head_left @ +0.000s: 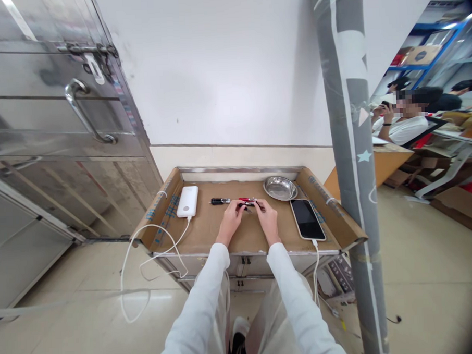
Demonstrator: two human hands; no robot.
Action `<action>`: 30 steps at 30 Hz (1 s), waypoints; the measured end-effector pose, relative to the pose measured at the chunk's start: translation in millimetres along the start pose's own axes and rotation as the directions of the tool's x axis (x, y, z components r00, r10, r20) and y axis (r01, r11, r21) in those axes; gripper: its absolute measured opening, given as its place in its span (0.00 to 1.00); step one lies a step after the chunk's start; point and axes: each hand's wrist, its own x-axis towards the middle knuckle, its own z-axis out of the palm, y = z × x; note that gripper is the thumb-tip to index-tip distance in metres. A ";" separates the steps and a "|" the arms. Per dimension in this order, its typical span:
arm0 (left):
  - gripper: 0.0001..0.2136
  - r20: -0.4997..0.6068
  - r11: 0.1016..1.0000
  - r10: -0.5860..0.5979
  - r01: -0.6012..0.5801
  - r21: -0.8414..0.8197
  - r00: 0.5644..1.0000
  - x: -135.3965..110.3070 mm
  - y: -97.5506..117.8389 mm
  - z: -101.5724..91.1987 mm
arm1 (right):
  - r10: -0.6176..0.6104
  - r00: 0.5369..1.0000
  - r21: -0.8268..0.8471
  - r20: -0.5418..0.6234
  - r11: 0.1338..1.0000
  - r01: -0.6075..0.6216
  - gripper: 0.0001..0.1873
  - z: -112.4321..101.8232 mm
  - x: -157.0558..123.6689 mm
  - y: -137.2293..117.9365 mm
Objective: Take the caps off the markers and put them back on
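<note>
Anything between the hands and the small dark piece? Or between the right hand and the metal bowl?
Nothing visible either way. The left hand and right hand both pinch the small dark piece; a red item sits just beyond, not between. Toward the metal bowl, only cardboard shows.

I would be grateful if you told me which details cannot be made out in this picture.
- Small dark item between the left hand and right hand: head view; fingertips partly cover it, too small to identify.
- Red piece: head view; too small to tell whether it joins the dark item.
- Blue writing: head view; too small and blurred to read.
- Gray roll: head view; top and bottom edges cut off its ends.
</note>
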 end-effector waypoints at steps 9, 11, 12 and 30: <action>0.04 0.131 0.962 -0.023 -0.014 0.274 0.991 1.7 -8.3 5.7 | -0.081 0.995 -0.170 0.059 0.981 0.090 0.17 1.8 -3.7 1.3; 0.07 0.115 0.959 -0.024 -0.009 0.285 0.993 2.3 -8.6 6.9 | -0.103 0.990 -0.210 0.098 0.970 0.122 0.17 2.5 -5.2 1.3; 0.08 0.103 0.960 -0.015 -0.014 0.281 0.995 2.5 -8.1 7.1 | -0.114 0.987 -0.226 0.113 0.964 0.137 0.17 2.7 -5.8 1.4; 0.07 0.214 0.989 -0.065 0.035 0.141 0.975 -1.5 -9.1 5.4 | -0.192 0.947 -0.248 0.258 0.934 0.257 0.13 3.0 -6.8 3.8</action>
